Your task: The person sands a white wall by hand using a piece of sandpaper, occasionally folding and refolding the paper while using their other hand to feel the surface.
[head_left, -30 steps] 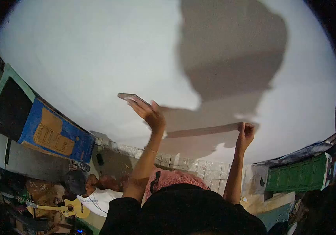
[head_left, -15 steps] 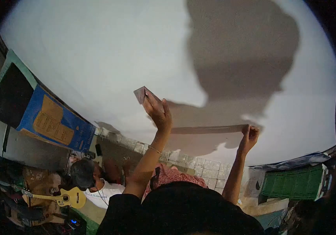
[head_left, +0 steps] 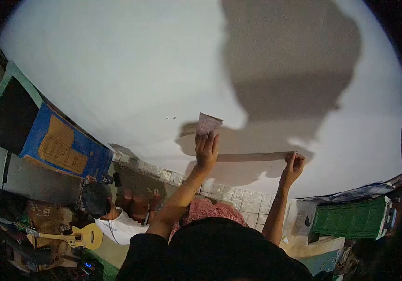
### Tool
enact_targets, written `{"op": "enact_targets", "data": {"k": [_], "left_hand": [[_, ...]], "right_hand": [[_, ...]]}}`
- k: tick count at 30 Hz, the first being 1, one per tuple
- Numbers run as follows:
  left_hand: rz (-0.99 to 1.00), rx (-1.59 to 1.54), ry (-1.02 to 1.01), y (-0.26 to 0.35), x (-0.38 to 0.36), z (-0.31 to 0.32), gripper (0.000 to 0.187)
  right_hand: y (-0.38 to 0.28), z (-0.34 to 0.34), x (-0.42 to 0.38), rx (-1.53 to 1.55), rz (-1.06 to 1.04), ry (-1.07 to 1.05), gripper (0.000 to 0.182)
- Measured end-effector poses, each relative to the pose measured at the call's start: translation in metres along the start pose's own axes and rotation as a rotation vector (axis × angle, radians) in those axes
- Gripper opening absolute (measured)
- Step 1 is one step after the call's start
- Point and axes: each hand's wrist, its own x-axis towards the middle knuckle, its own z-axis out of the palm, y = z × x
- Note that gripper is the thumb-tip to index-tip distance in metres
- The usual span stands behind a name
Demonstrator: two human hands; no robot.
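Observation:
My left hand [head_left: 207, 149] is raised in front of the pale wall [head_left: 130, 61], its fingers closed on a folded, greyish-pink sheet [head_left: 208, 124]. The sheet's wide end points upward. Farther right, my right hand [head_left: 293, 167] is near the wall with its fingers pinched together; what they hold, if anything, is too small to name. A long, narrow dark band on the wall runs between the two hands, and I cannot tell whether it is a strip or a shadow.
A person in a white shirt [head_left: 119, 227] sits at the lower left, near a yellow guitar [head_left: 86, 236] and a blue cardboard box [head_left: 67, 145]. A green crate [head_left: 348, 219] is at the lower right. Pale tiles [head_left: 215, 189] line the wall's foot.
My left hand has moved right and slightly down, turning the sheet upright. My right hand has shifted a little left. The seated person has leaned slightly left.

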Motion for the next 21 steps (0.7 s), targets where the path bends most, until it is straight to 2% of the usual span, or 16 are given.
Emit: {"op": "enact_targets", "data": {"k": [2, 3, 4, 5, 7, 9, 11, 12, 13, 14, 15, 18, 20, 21], "left_hand": [[-0.029, -0.048, 0.053, 0.009, -0.005, -0.013, 0.035], [-0.119, -0.111, 0.033, 0.015, -0.006, -0.021, 0.035], [-0.207, -0.174, 0.014, 0.020, -0.008, -0.028, 0.036], [-0.212, -0.170, 0.012, 0.028, -0.010, -0.034, 0.036], [-0.440, -0.306, -0.017, 0.043, -0.018, -0.043, 0.034], [-0.511, -0.287, -0.061, 0.051, -0.038, -0.041, 0.031], [-0.659, -0.608, -0.187, 0.050, -0.059, -0.036, 0.029], [-0.770, -0.703, -0.304, 0.049, -0.067, -0.037, 0.028], [-0.789, -0.691, -0.300, 0.050, -0.069, -0.039, 0.028], [-0.814, -0.718, -0.386, 0.051, -0.069, -0.040, 0.028], [-0.829, -0.745, -0.473, 0.053, -0.072, -0.041, 0.027], [-0.762, -0.700, -0.501, 0.040, -0.092, -0.036, 0.027], [-0.746, -0.648, -0.521, 0.032, -0.104, -0.034, 0.027], [-0.758, -0.651, -0.537, 0.028, -0.110, -0.034, 0.027]], "right_hand": [[0.011, -0.004, -0.009, -0.023, 0.058, -0.087, 0.015], [0.021, -0.006, -0.018, -0.028, 0.064, -0.090, 0.015], [0.032, -0.004, -0.029, 0.022, 0.137, -0.165, 0.014], [0.033, -0.001, -0.038, 0.074, 0.211, -0.241, 0.013], [0.029, 0.008, -0.060, 0.037, 0.327, -0.349, 0.012], [0.027, 0.014, -0.079, 0.075, 0.573, -0.514, 0.027], [0.015, 0.028, -0.090, 0.231, 0.762, -0.674, 0.034], [0.019, 0.031, -0.096, 0.226, 0.779, -0.684, 0.034], [0.023, 0.032, -0.100, 0.354, 0.858, -0.743, 0.036], [0.028, 0.034, -0.102, 0.484, 0.934, -0.800, 0.038], [0.030, 0.032, -0.102, 0.485, 0.944, -0.812, 0.038], [0.042, 0.035, -0.102, 0.501, 0.989, -0.811, 0.031], [0.053, 0.036, -0.100, 0.448, 0.876, -0.880, 0.020], [0.059, 0.037, -0.101, 0.447, 0.885, -0.884, 0.020]]}}
